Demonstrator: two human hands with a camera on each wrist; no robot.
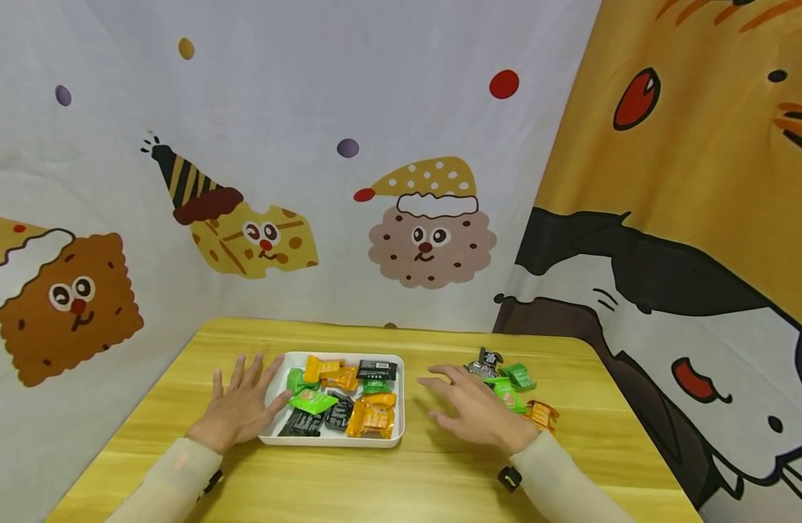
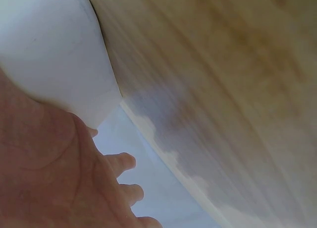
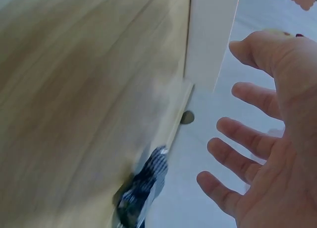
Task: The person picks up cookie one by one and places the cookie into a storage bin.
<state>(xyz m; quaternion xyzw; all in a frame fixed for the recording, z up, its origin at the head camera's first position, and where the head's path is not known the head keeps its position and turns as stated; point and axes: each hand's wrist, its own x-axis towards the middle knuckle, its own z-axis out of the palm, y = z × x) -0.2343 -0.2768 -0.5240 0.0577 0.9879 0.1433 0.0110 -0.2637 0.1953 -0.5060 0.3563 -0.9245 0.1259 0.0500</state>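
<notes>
A white tray [image 1: 332, 441] on the table holds several wrapped candies: orange packets [image 1: 373, 417], green packets [image 1: 312, 401] and black packets [image 1: 377, 370]. My left hand [image 1: 244, 403] is spread at the tray's left side, thumb overlapping its rim in the head view. Over the table to the right of the tray is my right hand [image 1: 469, 407], fingers apart and holding nothing. Just beyond it lie loose candies: a green packet [image 1: 520, 376], a black packet [image 1: 489, 357] and an orange packet [image 1: 543, 415], partly hidden by that hand. The right wrist view shows a dark wrapper [image 3: 143, 188] below the fingers.
The wood-grain table [image 1: 349, 483] ends at a patterned cloth backdrop [image 1: 277, 131] behind. On the right hangs another printed cloth [image 1: 584, 160]. A dark band [image 1: 509, 478] sits at the right wrist.
</notes>
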